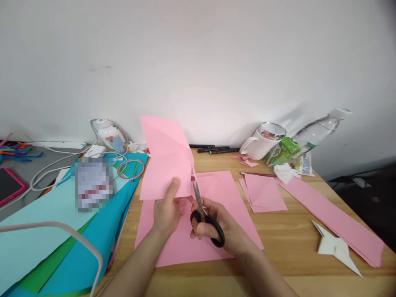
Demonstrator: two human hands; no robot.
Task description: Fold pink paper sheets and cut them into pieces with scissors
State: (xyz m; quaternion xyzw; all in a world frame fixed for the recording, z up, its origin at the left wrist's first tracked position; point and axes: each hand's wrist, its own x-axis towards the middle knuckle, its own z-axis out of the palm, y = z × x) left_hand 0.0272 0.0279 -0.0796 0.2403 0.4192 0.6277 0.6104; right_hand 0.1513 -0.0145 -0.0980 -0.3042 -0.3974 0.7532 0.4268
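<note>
Raised above the table, a pink paper sheet (168,152) is pinched in my left hand (167,214), the thumb on its front near the lower edge. My right hand (221,225) grips black-handled scissors (199,198), fingers through the loops. The blades point up along the sheet's right edge, where a narrow strip (192,165) stands slightly apart from it. Below both hands lie larger pink sheets (216,247) flat on the wood.
To the left are blue and green papers (102,243), a cable (55,224) and a white bottle (111,136). On the right are pink squares (266,192), pink strips (334,220), a folded paper star (335,247), a mug (258,144) and a tilted water bottle (318,132).
</note>
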